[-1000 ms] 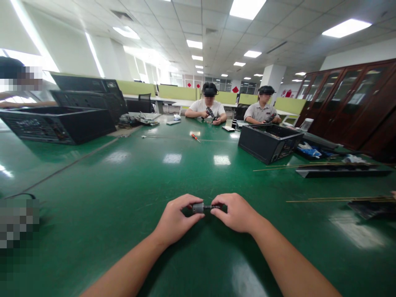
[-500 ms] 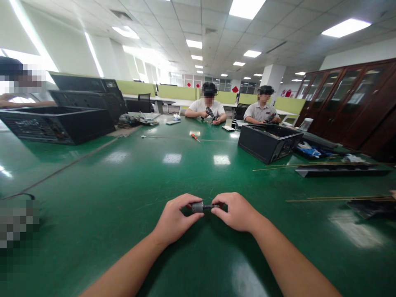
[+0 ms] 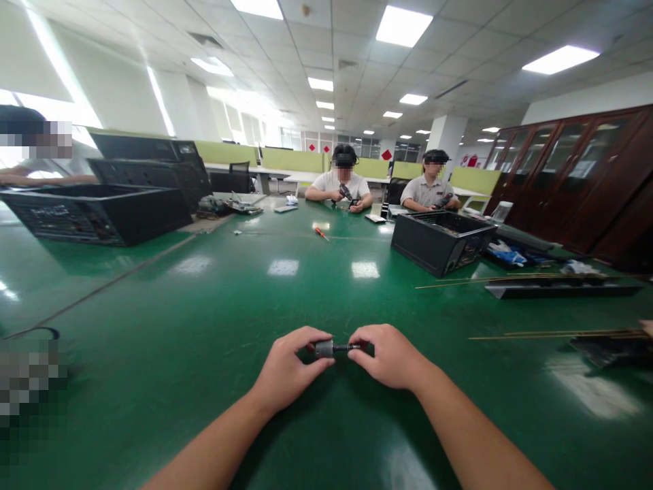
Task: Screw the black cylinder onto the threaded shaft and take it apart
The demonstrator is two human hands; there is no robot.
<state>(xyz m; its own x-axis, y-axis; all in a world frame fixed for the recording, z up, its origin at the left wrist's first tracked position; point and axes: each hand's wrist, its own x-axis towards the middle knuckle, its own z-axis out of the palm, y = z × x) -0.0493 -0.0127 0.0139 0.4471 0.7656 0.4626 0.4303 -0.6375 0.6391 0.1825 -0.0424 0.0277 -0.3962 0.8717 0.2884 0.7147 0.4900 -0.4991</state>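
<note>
In front of me, above the green tabletop [image 3: 229, 292], I hold a small grey metal cylinder with a thin dark shaft [image 3: 324, 349], lying level from left to right. My left hand [image 3: 286, 371] has its thumb and forefinger around the thick cylinder end. The shaft's tip is pinched between the thumb and fingers of my right hand [image 3: 390, 357]. Part of the cylinder's left end is hidden by my left fingers, and the part's exact kind is unclear.
A black computer case [image 3: 433, 241] stands right of centre, another [image 3: 122, 218] at left. An orange screwdriver [image 3: 321, 233] lies mid-table. Thin rods and a black metal rail [image 3: 561, 291] lie at right. Two people [image 3: 339, 187] sit opposite, another [image 3: 45, 160] at left.
Both hands keep the same hold on the cylinder and shaft, with only slight movement of the fingers. The whole view has shifted a little, so table and hands appear slightly lower.
</note>
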